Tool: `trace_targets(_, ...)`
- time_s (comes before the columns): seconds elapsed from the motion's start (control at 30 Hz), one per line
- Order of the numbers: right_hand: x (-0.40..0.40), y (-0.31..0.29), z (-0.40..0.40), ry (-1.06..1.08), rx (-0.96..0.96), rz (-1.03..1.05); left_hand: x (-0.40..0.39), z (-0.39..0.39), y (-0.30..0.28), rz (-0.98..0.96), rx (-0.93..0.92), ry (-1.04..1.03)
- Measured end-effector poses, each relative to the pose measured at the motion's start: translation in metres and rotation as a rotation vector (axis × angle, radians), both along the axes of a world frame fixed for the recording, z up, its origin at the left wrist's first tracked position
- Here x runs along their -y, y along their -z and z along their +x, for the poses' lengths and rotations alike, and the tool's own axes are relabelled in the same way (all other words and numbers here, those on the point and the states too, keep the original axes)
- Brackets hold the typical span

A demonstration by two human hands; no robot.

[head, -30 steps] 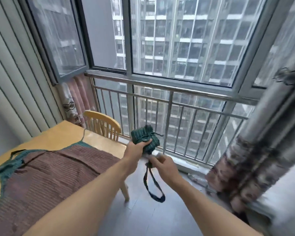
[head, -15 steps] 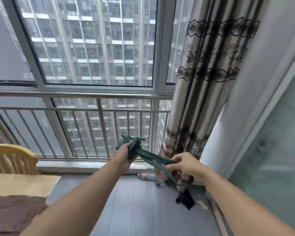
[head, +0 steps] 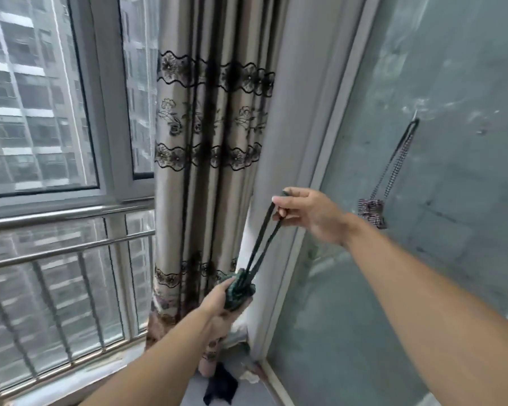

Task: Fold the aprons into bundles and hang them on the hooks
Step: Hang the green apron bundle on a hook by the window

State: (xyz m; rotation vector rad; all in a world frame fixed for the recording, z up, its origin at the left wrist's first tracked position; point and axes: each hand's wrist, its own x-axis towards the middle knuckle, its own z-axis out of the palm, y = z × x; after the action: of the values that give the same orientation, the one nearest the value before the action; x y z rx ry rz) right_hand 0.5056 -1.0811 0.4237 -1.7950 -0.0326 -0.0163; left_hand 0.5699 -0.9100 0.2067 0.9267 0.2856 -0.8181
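Left hand (head: 217,303) grips green apron bundle (head: 239,290) low; right hand (head: 308,213) pinches its strap loop (head: 261,238) above, pulled taut, likely to hold it open for a hook. Beyond right hand, checked bundle (head: 371,210) hangs from hook (head: 415,115).

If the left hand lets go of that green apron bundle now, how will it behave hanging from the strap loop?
The green apron bundle looks soft and light: the left hand wraps it easily. Its strap loop, pinched taut by the right hand, is thin and floppy, so the bundle would probably swing. The checked bundle on the wall already hangs compact from its loop, so this one likely will too.
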Motion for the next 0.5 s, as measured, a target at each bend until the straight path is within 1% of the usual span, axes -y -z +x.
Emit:
trace_targets(0.07,0.021,-0.018,0.000,0.113,0.057,-0.133,0.045,-0.001,-0.020,0.035,0.049,0.167)
trace_targets(0.13,0.046,-0.036,0.001,0.231,0.098,-0.225,0.079,-0.004,-0.043,0.223,0.139,0.296)
trace_targets(0.17,0.057,-0.046,-0.001,0.266,0.111,-0.253,0.093,-0.007,-0.057,0.341,0.215,0.333)
trace_targets(0.2,0.075,-0.059,-0.007,0.298,0.127,-0.280,0.116,-0.010,-0.071,0.409,0.313,0.356)
trace_targets(0.23,0.089,-0.071,-0.012,0.307,0.137,-0.310,0.135,-0.009,-0.084,0.438,0.423,0.319)
trace_targets(0.27,0.102,-0.083,-0.015,0.313,0.141,-0.328,0.153,-0.005,-0.096,0.419,0.541,0.268)
trace_targets(0.3,0.114,-0.094,-0.020,0.315,0.144,-0.341,0.171,-0.002,-0.112,0.331,0.626,0.236)
trace_targets(0.33,0.130,-0.107,-0.027,0.323,0.160,-0.356,0.195,-0.001,-0.129,0.226,0.704,0.255)
trace_targets(0.4,0.156,-0.131,-0.037,0.346,0.193,-0.391,0.233,-0.009,-0.165,0.024,0.789,0.388)
trace_targets(0.47,0.179,-0.156,-0.045,0.377,0.198,-0.450,0.265,-0.017,-0.200,-0.090,0.845,0.513)
trace_targets(0.5,0.193,-0.168,-0.051,0.395,0.186,-0.488,0.281,-0.023,-0.217,-0.133,0.875,0.538)
